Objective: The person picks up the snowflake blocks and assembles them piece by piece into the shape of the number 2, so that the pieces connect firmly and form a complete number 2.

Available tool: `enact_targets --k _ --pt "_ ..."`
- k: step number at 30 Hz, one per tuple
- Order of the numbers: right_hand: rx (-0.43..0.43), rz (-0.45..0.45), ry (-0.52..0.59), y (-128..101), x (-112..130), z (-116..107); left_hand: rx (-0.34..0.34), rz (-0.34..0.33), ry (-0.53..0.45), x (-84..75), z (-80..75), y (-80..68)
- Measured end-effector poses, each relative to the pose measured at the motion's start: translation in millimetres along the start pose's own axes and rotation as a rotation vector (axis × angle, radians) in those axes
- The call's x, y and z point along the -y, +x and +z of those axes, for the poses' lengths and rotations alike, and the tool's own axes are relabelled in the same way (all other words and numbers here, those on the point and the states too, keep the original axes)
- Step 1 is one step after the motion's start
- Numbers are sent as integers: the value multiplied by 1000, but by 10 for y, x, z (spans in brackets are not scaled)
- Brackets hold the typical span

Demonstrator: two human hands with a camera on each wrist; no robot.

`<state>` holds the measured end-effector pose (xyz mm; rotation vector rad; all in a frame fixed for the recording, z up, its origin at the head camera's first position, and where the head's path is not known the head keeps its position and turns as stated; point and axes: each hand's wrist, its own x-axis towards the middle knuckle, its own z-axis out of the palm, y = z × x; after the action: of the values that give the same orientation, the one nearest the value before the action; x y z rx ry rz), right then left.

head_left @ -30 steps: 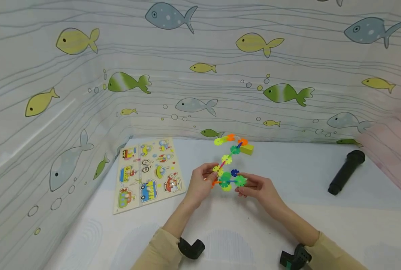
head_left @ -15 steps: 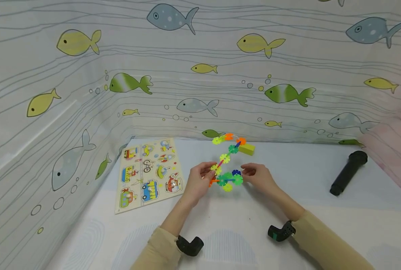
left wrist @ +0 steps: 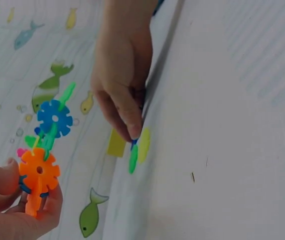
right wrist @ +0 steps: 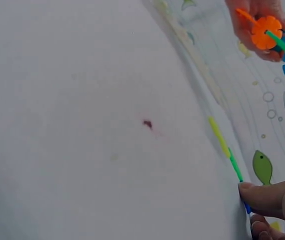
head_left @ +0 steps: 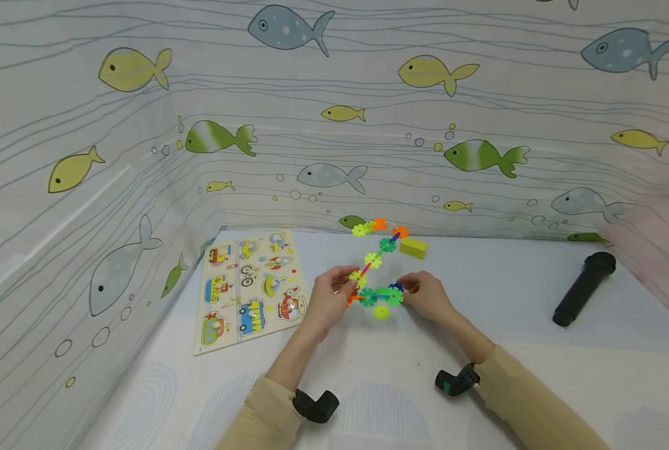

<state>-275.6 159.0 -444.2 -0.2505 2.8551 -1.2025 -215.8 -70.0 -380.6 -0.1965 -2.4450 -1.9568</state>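
Note:
My left hand point(head_left: 327, 303) grips a chain of interlocking plastic flower discs point(head_left: 372, 260) in several colours, raised above the table. In the left wrist view its fingers and thumb are round an orange disc point(left wrist: 40, 170), with a blue disc point(left wrist: 55, 118) farther along. Just right of the chain, my right hand point(head_left: 429, 297) pinches a dark blue disc point(right wrist: 247, 205) close to the tabletop. In line with that disc stand a green disc point(left wrist: 133, 159) and a yellow disc point(head_left: 382, 312). From the head camera, the chain's lower end overlaps this small group.
A wooden picture puzzle board point(head_left: 250, 290) lies on the left of the white table point(head_left: 379, 375). Behind the hands sits a yellow block point(head_left: 413, 248). To the right lies a black cylinder with a wider head point(head_left: 584, 289). Fish-printed sheeting point(head_left: 334, 144) encloses the back and sides.
My right hand has left the green disc at the chain's end and moved to the dark blue disc, which it now pinches. My left hand keeps the chain, shifted slightly left and up.

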Motion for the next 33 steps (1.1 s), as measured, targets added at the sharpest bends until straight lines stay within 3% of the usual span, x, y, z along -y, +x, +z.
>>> enact_targets --k 10,21,33 --pt "-11 24 29 -8 2 -12 -5 -8 17 -4 26 -10" --pt "-61 30 132 -33 -24 9 -6 -14 46 16 35 -15" --pt "-43 18 154 -329 26 -188 -1 -15 48 33 31 1"
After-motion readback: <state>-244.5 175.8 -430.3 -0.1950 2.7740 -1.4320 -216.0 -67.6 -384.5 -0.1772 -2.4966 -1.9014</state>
